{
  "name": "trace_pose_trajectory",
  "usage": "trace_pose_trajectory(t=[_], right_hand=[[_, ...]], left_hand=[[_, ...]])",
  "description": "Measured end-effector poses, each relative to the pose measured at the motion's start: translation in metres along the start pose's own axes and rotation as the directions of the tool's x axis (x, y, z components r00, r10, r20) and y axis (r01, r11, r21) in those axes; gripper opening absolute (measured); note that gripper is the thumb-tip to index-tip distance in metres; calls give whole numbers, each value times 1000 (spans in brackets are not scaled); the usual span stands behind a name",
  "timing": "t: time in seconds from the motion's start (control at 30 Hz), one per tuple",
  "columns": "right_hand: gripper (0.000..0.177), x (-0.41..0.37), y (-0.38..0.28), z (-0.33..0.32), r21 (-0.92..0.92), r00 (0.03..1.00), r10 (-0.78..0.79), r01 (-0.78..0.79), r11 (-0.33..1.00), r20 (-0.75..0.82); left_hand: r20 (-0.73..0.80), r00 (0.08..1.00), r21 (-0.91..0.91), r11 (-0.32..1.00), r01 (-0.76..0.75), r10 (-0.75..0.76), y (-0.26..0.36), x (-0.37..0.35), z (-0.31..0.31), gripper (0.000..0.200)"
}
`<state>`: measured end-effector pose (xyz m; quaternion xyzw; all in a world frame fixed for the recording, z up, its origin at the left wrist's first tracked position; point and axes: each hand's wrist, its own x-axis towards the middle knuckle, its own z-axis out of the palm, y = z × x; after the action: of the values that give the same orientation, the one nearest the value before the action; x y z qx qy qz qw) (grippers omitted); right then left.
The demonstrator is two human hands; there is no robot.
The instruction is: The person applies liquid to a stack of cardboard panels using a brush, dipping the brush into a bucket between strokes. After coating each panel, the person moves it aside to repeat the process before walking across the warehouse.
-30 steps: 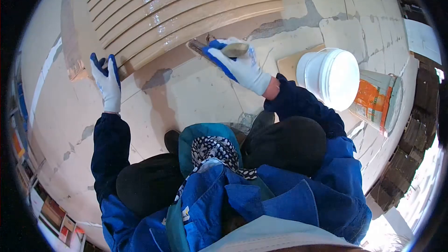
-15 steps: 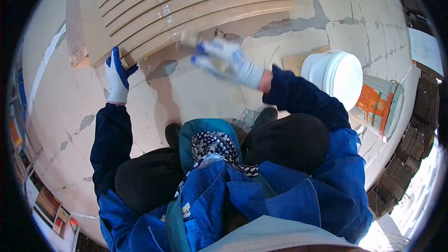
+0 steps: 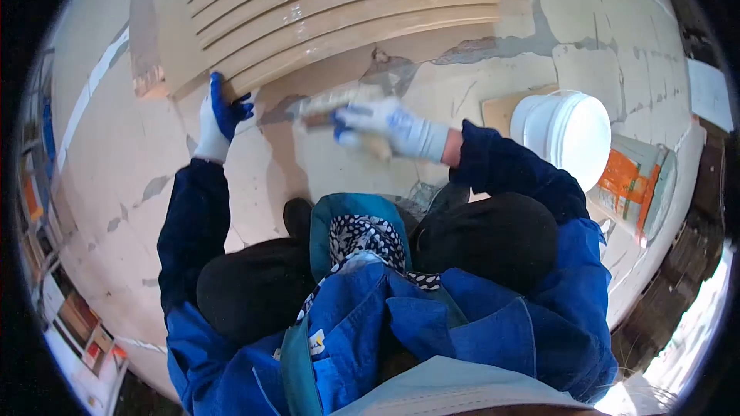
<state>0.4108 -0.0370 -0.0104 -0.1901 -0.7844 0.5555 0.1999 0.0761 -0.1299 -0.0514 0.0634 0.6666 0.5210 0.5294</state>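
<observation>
Both hands wear white gloves with blue fingertips. My left hand (image 3: 222, 117) has its fingers apart at the near left corner of a stack of long tan boards (image 3: 324, 11), its fingertips at the edge. Right of it, my right hand (image 3: 389, 125) is wrapped round a brush-like tool (image 3: 327, 108), blurred by motion, its pale brown head pointing left. The tool is held over the floor, just in front of the stack's near edge. Shiny wet-looking streaks run across the boards.
A white bucket (image 3: 566, 135) stands to the right on a flat tan piece (image 3: 505, 108). Beside it lies a clear container with an orange label (image 3: 628, 181). The floor (image 3: 270, 173) has grey patches. Dark planks (image 3: 671, 243) line the right edge.
My right hand and the brush-like tool have shifted slightly down, away from the boards. My left hand stays by the corner. The whole view has shifted slightly.
</observation>
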Motion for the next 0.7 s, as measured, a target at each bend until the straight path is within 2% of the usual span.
trace_pose_trajectory(t=[0.03,0.07,0.1,0.17,0.23,0.27,0.3,0.33,0.37,0.4,0.47,0.5,0.53,0.6,0.67,0.7], right_hand=[[36,-14,-7,1,-206,983,-160,175,963,84],[35,-23,-11,-1,-386,937,-286,343,856,199],[35,-32,-12,-9,-405,944,-277,328,853,181],[34,-57,-18,-35,-333,992,-109,84,939,-58],[25,-95,-36,-59,-290,947,142,-227,930,-288],[24,-117,-39,-68,-285,906,147,-273,919,-396],[24,-140,-40,-74,-273,852,153,-323,906,-501],[21,-166,-36,-74,-231,785,61,-254,939,-616],[20,-196,-35,-71,21,605,332,-462,887,-724],[19,-227,-38,-67,293,352,569,-592,750,-744],[20,-276,-45,-64,432,172,613,-565,703,-771],[19,-295,-44,-60,449,146,587,-509,735,-796],[19,-312,-41,-59,455,121,584,-509,730,-802],[17,-340,-32,-62,539,-12,604,-466,702,-797],[17,-360,-15,-73,518,-70,567,-510,687,-821],[16,-362,-12,-79,543,-88,579,-482,688,-811]], left_hand=[[42,999,-29,999,17,-15,-3,2,-3,62],[84,996,-56,998,38,-33,-4,2,-4,64],[107,994,-44,999,26,-21,-4,1,-6,64],[115,993,-4,1000,10,-9,-1,-3,-6,63],[139,990,7,1000,8,-9,-4,2,-10,61],[140,990,11,1000,5,-7,-7,6,-14,60],[116,993,5,1000,26,-27,-8,12,-19,57],[96,994,5,999,54,-54,-12,15,-22,55],[32,998,4,999,49,-49,-10,11,-18,50],[43,997,40,997,59,-61,-13,19,-26,47],[12,998,55,996,68,-68,-18,31,-34,47],[-9,1000,131,991,-8,9,-12,16,-20,49],[-37,999,151,989,-8,13,-10,14,-18,48],[-34,998,162,986,-42,48,-7,12,-17,46],[-45,998,176,984,-28,36,-5,14,-17,44],[-65,998,180,984,-8,21,-3,13,-19,43]])
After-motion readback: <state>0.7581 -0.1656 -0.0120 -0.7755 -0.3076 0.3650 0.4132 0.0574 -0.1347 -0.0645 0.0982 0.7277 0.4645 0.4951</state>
